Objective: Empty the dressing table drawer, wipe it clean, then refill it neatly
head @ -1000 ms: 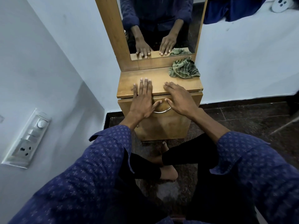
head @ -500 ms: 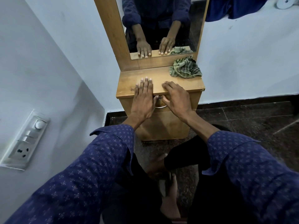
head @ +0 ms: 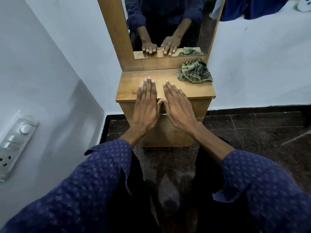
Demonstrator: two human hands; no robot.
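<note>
A small wooden dressing table point(head: 193, 89) stands against the white wall with a tall mirror point(head: 168, 22) above it. Its drawer point(head: 202, 108) is pushed in; only a bit of the metal ring handle point(head: 163, 113) shows between my hands. My left hand point(head: 146, 105) lies flat with straight fingers on the tabletop's front edge. My right hand point(head: 178, 106) lies flat beside it, fingers straight, thumbs nearly touching. A crumpled green striped cloth point(head: 194, 71) sits on the top's back right corner. The drawer's contents are hidden.
A switch and socket panel point(head: 13, 145) is on the left wall. Dark speckled floor tiles point(head: 252, 128) stretch to the right of the table. Blue fabric point(head: 252, 7) hangs at the upper right. My blue patterned sleeves fill the foreground.
The drawer, slightly out a second ago, is pushed in. Both hands moved forward onto the tabletop and now lie flat; the right hand's fingers straightened.
</note>
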